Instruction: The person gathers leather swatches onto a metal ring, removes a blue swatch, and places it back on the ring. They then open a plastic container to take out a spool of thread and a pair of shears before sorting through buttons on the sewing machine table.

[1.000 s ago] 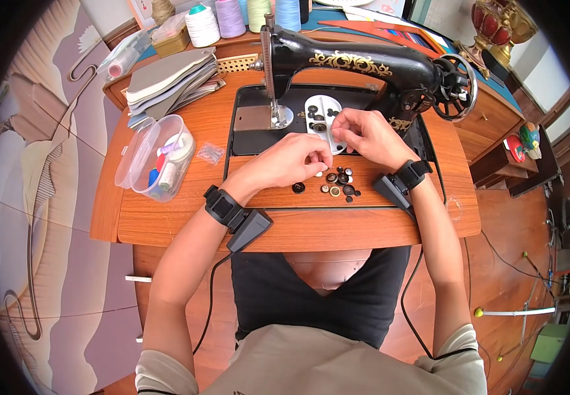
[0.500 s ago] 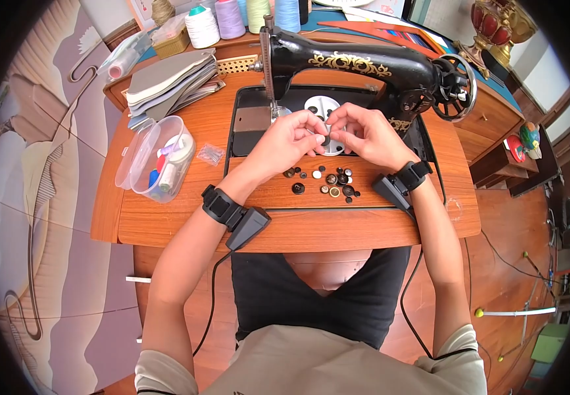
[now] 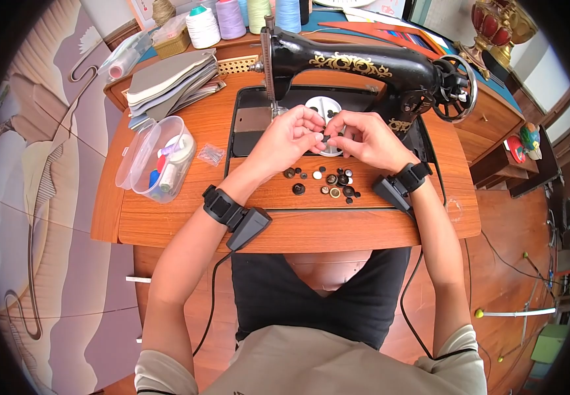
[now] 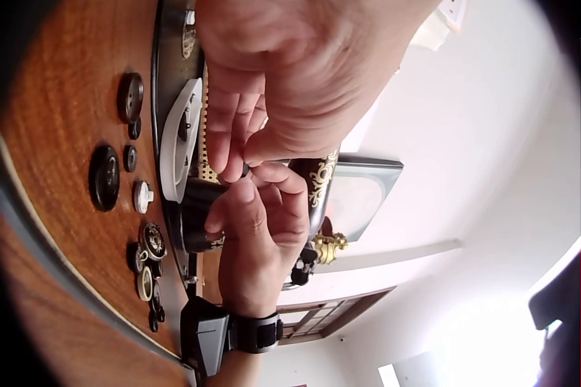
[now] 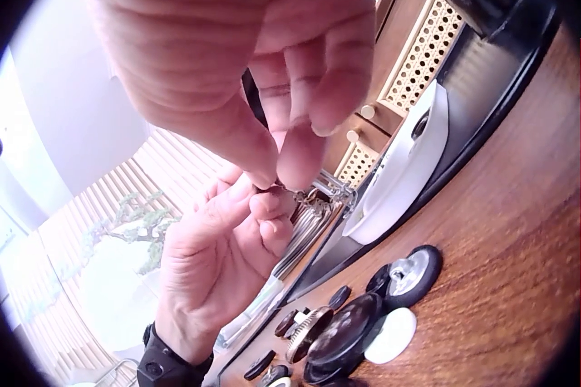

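Note:
My left hand (image 3: 289, 138) and right hand (image 3: 371, 137) meet fingertip to fingertip above the front of a white divided tray (image 3: 314, 104). Between them, thumbs and forefingers of both hands pinch a small dark button (image 4: 245, 169), mostly hidden by the fingertips. Dark buttons lie in the tray, which is partly covered by the hands in the head view. On the wood in front of it several loose buttons are spread: a large black button (image 3: 298, 189), a white button (image 3: 317, 175) and a gold-rimmed button (image 3: 335, 192) among them.
A black sewing machine (image 3: 357, 59) stands just behind the tray. To the left are an open plastic box (image 3: 181, 168) of thread spools, a small clear packet (image 3: 211, 154) and a stack of folded fabric (image 3: 166, 76). Thread cones (image 3: 231, 20) line the back.
My left hand has risen from the loose buttons to meet my right hand over the tray. In the last half second the fingertips have shifted slightly around the small button.

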`<state>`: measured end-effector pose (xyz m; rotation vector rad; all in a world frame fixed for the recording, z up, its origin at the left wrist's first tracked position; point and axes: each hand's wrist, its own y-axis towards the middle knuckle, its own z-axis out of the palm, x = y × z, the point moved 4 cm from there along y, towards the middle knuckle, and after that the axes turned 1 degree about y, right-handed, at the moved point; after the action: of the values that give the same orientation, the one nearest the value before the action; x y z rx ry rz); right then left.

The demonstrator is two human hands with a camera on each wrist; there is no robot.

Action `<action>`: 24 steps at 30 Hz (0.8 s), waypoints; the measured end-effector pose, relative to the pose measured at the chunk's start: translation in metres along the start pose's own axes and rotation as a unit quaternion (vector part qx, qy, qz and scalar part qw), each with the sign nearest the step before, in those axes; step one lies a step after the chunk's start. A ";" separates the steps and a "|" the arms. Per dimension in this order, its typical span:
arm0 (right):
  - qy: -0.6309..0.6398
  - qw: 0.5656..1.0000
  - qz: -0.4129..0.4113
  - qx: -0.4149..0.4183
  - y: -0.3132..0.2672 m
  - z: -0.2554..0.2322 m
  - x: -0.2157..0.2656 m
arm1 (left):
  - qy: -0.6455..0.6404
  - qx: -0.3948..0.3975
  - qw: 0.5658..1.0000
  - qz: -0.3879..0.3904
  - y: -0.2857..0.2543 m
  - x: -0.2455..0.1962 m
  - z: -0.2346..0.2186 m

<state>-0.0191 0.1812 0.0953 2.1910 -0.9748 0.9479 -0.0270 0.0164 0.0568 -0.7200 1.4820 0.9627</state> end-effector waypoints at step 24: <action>0.029 0.999 0.018 -0.007 0.001 0.002 -0.004 | 0.000 -0.001 1.000 -0.013 -0.001 0.000 0.001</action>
<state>-0.0207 0.1810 0.0917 2.1290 -0.9935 1.0129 -0.0257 0.0171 0.0571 -0.7406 1.4686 0.9442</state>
